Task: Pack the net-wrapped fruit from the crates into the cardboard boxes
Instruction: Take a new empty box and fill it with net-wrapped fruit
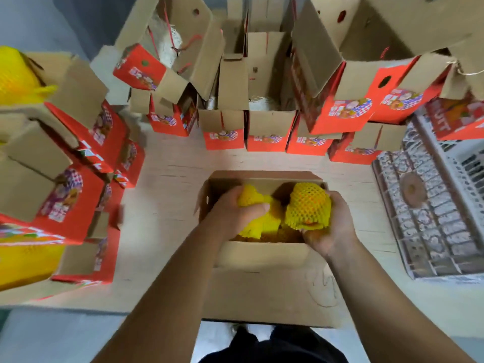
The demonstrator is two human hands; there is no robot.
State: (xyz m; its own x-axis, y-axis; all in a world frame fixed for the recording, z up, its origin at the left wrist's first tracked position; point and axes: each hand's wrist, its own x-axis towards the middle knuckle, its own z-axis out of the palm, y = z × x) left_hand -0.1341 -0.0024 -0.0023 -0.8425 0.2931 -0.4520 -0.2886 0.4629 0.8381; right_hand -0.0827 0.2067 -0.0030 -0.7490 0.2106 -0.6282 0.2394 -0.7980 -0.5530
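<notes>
We grasp one net-wrapped fruit (307, 206) in each of our hands, left hand (233, 210) and right hand (331, 226), lowering both inside the open cardboard box (264, 254), probably to seat them snugly.

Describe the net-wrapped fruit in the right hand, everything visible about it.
The net-wrapped fruit is a rounded orange fruit inside a yellow foam mesh sleeve with diamond-shaped holes; orange skin shows through the holes and at the sleeve's open lower end. The right hand grips it from the right and below, fingers curled round it. It sits at the right side of the open cardboard box, beside other yellow-netted fruit that the left hand holds. Whether it rests on anything below is hidden.
</notes>
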